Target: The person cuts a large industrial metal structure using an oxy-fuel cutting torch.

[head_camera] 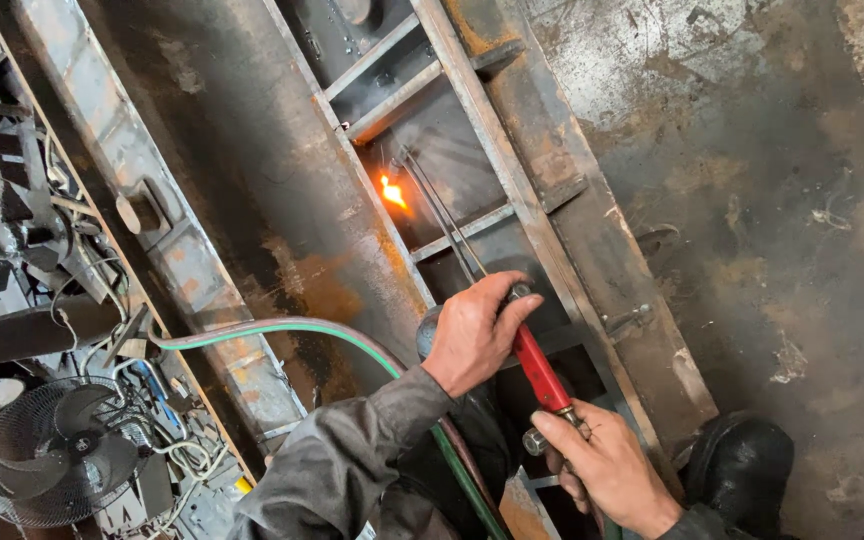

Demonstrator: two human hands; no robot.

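You're gripping the red-handled cutting torch with long thin metal tubes (537,365) at lower centre, left hand (472,335) wrapped around its front, right hand (597,460) closed on the rear valve. The orange flame (392,192) is biting the rusty steel ladder-like frame (512,190) at centre; no finished cut is showing, so you're looking early in it.

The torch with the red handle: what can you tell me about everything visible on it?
The cutting torch has a red handle, a brass-coloured fitting at its near end and thin metal tubes running up and left to a tip with a bright orange flame against the rusty steel frame. It lies slanted across the frame's opening. The left hand wraps around the front of the handle; the right hand grips the rear by the fitting. Green and reddish hoses curve away leftward.
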